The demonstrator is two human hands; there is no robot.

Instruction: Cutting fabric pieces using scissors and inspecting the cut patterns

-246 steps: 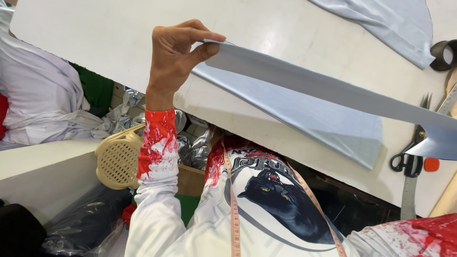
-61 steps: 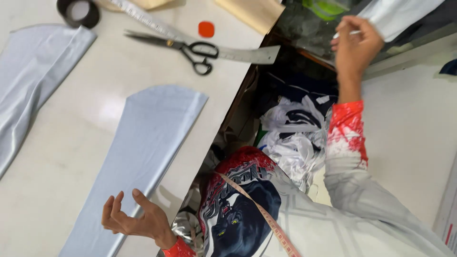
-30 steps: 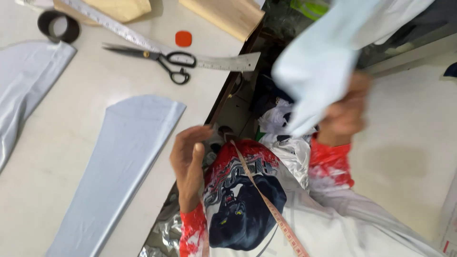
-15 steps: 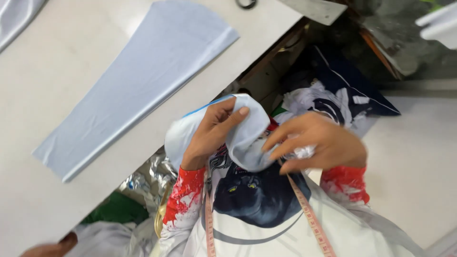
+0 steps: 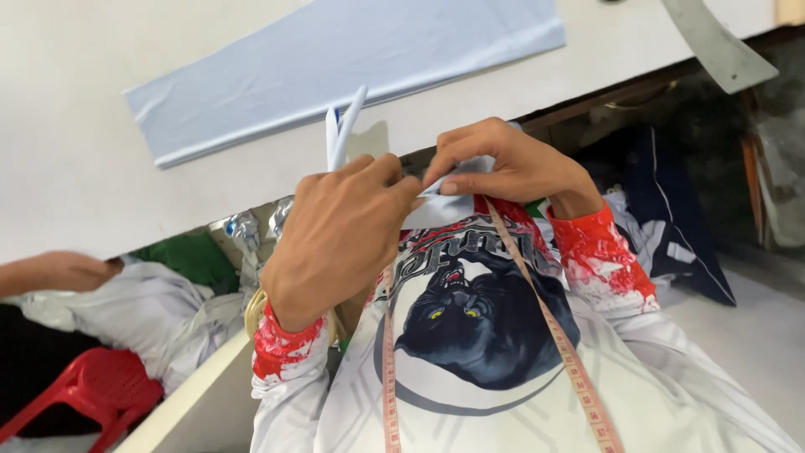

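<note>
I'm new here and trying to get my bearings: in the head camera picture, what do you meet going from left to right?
Red plastic chair → left hand → right hand, both holding a pale blue fabric piece → dark blue cloth → metal ruler.

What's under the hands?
The left hand and right hand pinch folded pale cloth. Beneath is a printed shirt and tape measure; most cloth is hidden.
</note>
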